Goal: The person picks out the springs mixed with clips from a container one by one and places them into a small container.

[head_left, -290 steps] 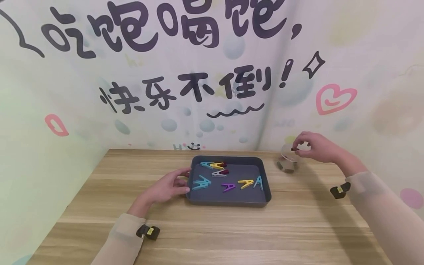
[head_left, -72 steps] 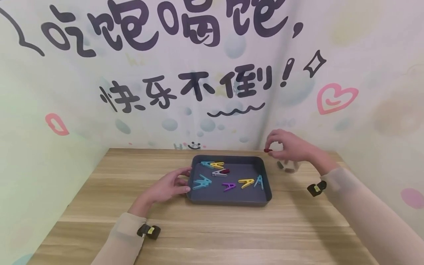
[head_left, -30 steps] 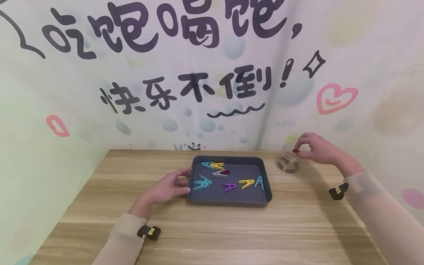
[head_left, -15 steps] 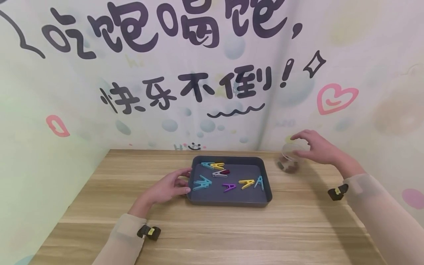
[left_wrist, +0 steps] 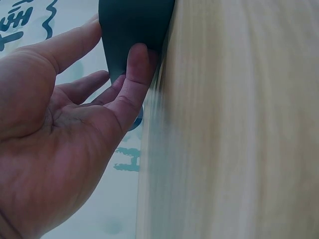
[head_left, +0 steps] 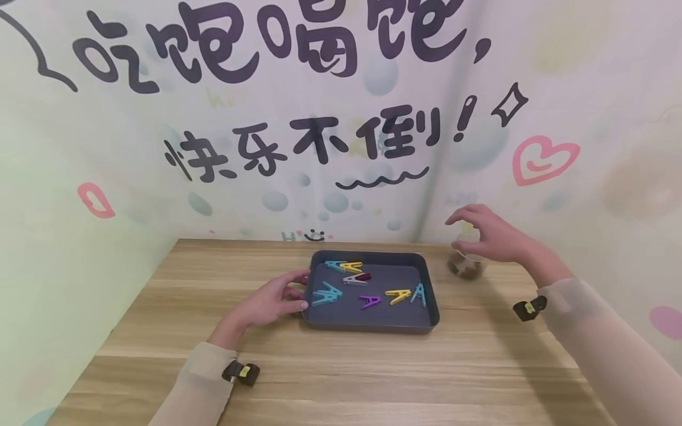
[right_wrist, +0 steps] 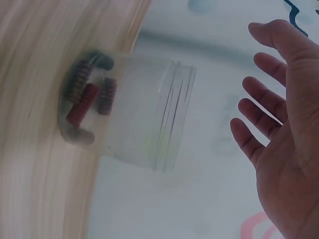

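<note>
My left hand [head_left: 272, 302] rests its fingers against the left wall of a dark grey tray [head_left: 373, 327]. In the tray lie blue clothespins [head_left: 326, 294], yellow clothespins [head_left: 398, 296], a purple clothespin [head_left: 370, 302] and a grey clothespin [head_left: 351, 280]. A small dark red piece [head_left: 364, 276] lies at the grey clothespin's end. My right hand [head_left: 498, 236] hovers, thumb and fingers apart and holding nothing, by the mouth of a clear jar [right_wrist: 139, 109]. Several small ribbed pieces lie at the jar's bottom, among them a red piece [right_wrist: 82, 104].
The jar stands upright on the wooden table [head_left: 341, 378], to the right of the tray near the back edge. Directly behind the table hangs a pale printed backdrop [head_left: 240, 201] with large dark lettering.
A dark red piece beside the back yellow clothespin left the tray, and my right hand dropped it into the jar. The hand has since spread and shifted left. My left hand stays put.
</note>
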`<state>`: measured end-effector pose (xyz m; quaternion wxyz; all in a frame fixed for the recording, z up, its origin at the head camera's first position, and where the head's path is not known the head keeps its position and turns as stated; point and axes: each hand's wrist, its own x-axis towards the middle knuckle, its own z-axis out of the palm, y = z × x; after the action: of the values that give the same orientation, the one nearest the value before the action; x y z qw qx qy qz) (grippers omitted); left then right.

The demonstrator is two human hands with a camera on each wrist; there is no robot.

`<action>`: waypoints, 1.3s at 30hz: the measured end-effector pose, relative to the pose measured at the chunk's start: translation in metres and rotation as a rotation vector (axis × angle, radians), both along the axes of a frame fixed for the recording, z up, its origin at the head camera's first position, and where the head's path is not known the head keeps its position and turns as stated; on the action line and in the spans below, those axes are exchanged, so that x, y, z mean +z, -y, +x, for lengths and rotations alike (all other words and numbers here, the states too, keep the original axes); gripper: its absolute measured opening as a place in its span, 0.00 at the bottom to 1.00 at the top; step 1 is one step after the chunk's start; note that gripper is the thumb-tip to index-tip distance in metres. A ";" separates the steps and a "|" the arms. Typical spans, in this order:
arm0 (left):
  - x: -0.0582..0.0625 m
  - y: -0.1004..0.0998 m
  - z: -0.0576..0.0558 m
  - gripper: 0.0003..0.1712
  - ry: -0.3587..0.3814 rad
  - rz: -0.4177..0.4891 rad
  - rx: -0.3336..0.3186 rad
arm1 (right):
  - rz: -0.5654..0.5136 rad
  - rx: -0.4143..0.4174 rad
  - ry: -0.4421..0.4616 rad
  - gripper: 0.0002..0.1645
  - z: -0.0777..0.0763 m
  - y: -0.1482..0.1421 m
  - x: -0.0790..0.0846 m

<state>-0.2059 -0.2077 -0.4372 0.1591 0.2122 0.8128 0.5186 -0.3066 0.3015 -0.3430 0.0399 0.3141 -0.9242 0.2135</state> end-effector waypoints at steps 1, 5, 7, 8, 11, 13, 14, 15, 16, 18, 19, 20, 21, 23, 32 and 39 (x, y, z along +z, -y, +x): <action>0.000 0.000 0.000 0.42 0.001 -0.001 0.001 | 0.004 0.009 -0.010 0.24 0.000 0.003 0.000; 0.000 -0.001 0.000 0.43 -0.001 -0.001 0.002 | 0.018 0.059 -0.050 0.24 -0.001 0.012 0.001; 0.000 -0.001 0.000 0.43 0.000 -0.004 0.005 | 0.022 0.081 -0.058 0.23 -0.002 0.017 0.001; 0.000 -0.001 0.000 0.43 -0.001 -0.006 0.005 | 0.024 0.091 -0.058 0.23 -0.003 0.019 0.001; 0.001 -0.001 0.001 0.42 0.002 -0.003 0.005 | 0.029 0.115 -0.050 0.23 -0.005 0.026 0.000; 0.001 -0.001 0.001 0.42 0.002 -0.002 0.007 | 0.035 0.124 -0.043 0.23 -0.006 0.031 -0.001; 0.001 -0.001 0.001 0.42 0.001 -0.003 0.007 | 0.037 0.132 -0.041 0.22 -0.006 0.034 -0.001; 0.001 -0.001 0.001 0.42 0.002 -0.002 0.007 | 0.040 0.135 -0.038 0.22 -0.007 0.036 -0.002; 0.001 -0.001 0.001 0.42 0.001 -0.002 0.005 | 0.043 0.139 -0.036 0.22 -0.007 0.039 -0.002; 0.001 -0.001 0.001 0.42 0.003 -0.004 0.005 | 0.046 0.149 -0.034 0.22 -0.007 0.044 -0.002; 0.000 -0.001 0.001 0.42 0.004 -0.005 0.005 | 0.049 0.159 -0.037 0.22 -0.008 0.047 -0.003; 0.000 -0.001 0.001 0.42 0.005 -0.006 0.006 | 0.049 0.162 -0.037 0.23 -0.008 0.049 -0.003; 0.000 -0.001 0.001 0.42 0.005 -0.006 0.007 | 0.049 0.166 -0.037 0.23 -0.009 0.052 -0.004; 0.000 -0.001 0.001 0.42 0.007 -0.010 0.012 | 0.045 0.184 -0.038 0.23 -0.009 0.057 -0.004; 0.003 -0.001 0.001 0.42 0.005 -0.021 0.012 | 0.054 0.240 -0.005 0.21 -0.009 0.083 -0.005; 0.002 -0.001 0.001 0.42 0.015 -0.011 0.009 | 0.104 0.300 -0.031 0.19 -0.012 0.103 -0.010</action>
<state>-0.2051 -0.2065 -0.4350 0.1638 0.2039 0.8154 0.5165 -0.3182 0.1987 -0.3531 0.0054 0.4534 -0.8761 0.1638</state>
